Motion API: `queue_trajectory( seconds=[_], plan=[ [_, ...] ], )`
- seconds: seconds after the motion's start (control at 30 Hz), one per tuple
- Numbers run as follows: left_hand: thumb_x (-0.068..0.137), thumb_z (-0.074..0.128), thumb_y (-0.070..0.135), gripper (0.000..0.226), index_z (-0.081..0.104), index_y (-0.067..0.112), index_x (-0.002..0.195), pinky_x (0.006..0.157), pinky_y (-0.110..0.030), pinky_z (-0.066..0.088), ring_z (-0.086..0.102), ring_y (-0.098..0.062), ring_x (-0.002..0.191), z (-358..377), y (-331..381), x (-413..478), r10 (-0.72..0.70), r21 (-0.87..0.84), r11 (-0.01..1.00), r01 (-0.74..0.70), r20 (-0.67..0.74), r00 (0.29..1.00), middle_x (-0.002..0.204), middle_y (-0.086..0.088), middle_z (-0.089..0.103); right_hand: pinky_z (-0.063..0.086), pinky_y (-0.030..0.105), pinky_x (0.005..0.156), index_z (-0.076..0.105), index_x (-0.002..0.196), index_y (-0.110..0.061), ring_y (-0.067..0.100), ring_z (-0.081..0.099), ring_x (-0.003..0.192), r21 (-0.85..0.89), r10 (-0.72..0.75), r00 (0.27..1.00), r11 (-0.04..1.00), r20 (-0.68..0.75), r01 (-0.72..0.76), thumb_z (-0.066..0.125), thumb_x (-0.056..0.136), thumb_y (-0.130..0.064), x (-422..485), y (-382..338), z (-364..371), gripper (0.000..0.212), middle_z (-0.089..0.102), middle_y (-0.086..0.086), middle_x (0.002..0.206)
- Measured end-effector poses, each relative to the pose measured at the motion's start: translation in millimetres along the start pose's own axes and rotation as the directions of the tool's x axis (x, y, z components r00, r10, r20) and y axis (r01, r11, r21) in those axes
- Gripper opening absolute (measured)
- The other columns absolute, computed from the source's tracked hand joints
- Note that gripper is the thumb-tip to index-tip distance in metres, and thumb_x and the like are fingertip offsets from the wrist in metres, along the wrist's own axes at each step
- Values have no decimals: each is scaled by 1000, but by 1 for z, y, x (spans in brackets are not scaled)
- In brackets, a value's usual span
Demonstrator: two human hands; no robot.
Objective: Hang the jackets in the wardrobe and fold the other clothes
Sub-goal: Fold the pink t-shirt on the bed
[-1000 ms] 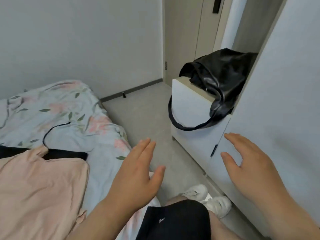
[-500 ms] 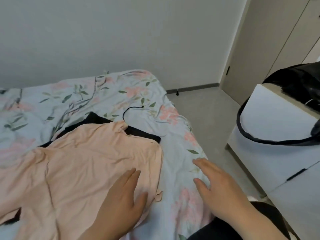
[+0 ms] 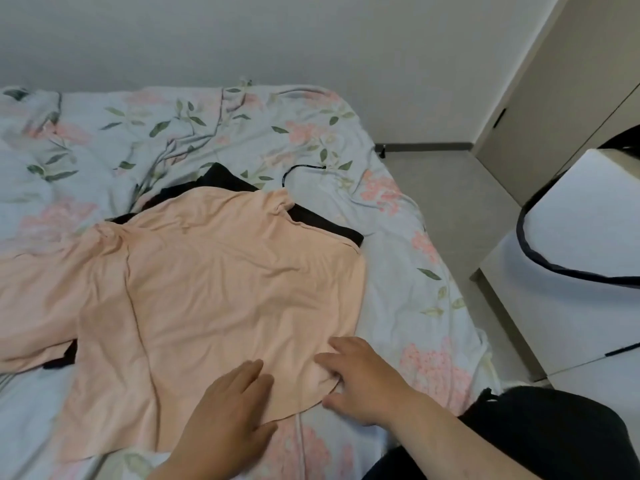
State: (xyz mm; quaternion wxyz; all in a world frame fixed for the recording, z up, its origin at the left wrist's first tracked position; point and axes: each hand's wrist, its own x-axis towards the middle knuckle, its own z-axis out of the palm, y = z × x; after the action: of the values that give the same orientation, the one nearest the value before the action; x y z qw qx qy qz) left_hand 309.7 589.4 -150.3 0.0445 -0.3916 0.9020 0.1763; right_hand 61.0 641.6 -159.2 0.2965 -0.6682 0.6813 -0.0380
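The fingers point(image 3: 247, 375) of the left hand point(image 3: 225, 420) were laid straight and flat on the near hem of a soft pale-peach knit top point(image 3: 221, 289), released, with nothing grasped. The fingers point(image 3: 346, 346) of the right hand point(image 3: 360, 379) were curled over the hem's right corner, the thumb set at the edge below, so that a small fold of cloth appeared to be pinched between them. The top was spread almost flat on a light blue floral-printed cotton bedsheet point(image 3: 173, 133), its sleeves thrown out to the left. It was laid over a black fabric garment point(image 3: 325, 221), of which only strips were shown at the collar and by the lower sleeve. A thin black wire hanger hook point(image 3: 304, 166) was seen just beyond the collar and was judged to belong to that black garment. Trouble could be expected if the corner were lifted. The garment beneath might be dragged along by the clinging knit, the hook might be caught in the collar, and so slight a pinch might be lost, or the stretchy cloth pulled askew into a crooked fold. No brand, label or writing could be read on the top, the sheet, the white flat-fronted cabinet point(image 3: 581, 220) or the black bag strap point(image 3: 554, 268) hung over it.
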Motion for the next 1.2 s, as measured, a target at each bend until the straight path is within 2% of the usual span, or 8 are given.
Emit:
queue_trajectory(
  seconds=[0.1,0.2,0.37,0.63,0.83,0.97,1.1,1.2],
  plan=[
    [73,56,41,27,72,20,79,69,-23,56,72,-18,88,3,-8,-3,28,-50,998,-32,-86,996,103,-2,72,26,29,112,65,126,-29,25,28,139,-116,-78,992,991,-98,67,60,90,-31,11,-2,13,37,37,6,153],
    [81,48,37,30,70,19,71,70,-23,56,71,-18,84,2,-14,0,16,-97,995,-30,-136,991,97,1,72,34,27,104,75,109,-18,25,43,128,-71,-88,978,995,-190,75,56,92,-17,15,4,10,25,56,5,137],
    [63,60,47,35,71,23,88,77,-24,53,69,-18,93,5,-12,9,68,-49,996,-75,-128,989,103,4,69,48,26,80,70,95,-18,15,60,91,155,94,970,986,-225,-59,51,94,-12,-2,28,-17,21,68,-4,95],
    [62,50,32,32,71,21,84,71,-28,50,69,-23,84,17,6,40,129,-30,990,-139,-235,963,97,1,69,34,12,61,67,79,-37,-1,55,74,124,304,899,952,-316,-278,55,91,-15,-63,110,-80,27,60,-25,74],
    [66,46,30,27,70,25,79,63,-30,49,66,-22,75,8,43,65,190,-28,979,-201,-218,957,85,6,67,48,31,70,76,92,-30,13,60,81,38,395,836,910,-381,-412,56,93,-13,-107,151,-98,26,67,-12,86],
    [85,53,26,16,67,29,93,73,-23,43,61,-10,89,10,70,73,197,-246,943,-223,-125,972,91,14,66,53,37,75,73,86,-26,20,60,84,-84,476,853,861,-212,-501,53,83,-13,-114,149,-97,24,63,-7,90],
    [82,51,62,36,67,34,96,75,-15,44,59,3,86,2,72,78,187,-365,904,-223,-133,973,91,21,65,39,27,101,68,117,-25,17,49,117,-13,400,905,914,-149,-406,49,77,-22,-97,121,-82,44,54,-8,124],
    [79,47,59,51,71,19,97,79,-33,49,62,-19,86,-11,50,91,-23,-358,927,-113,-354,935,92,4,67,34,26,104,63,123,-23,18,45,123,-11,254,946,965,-202,-261,50,86,-32,-69,95,-67,41,50,-7,132]
  ],
)
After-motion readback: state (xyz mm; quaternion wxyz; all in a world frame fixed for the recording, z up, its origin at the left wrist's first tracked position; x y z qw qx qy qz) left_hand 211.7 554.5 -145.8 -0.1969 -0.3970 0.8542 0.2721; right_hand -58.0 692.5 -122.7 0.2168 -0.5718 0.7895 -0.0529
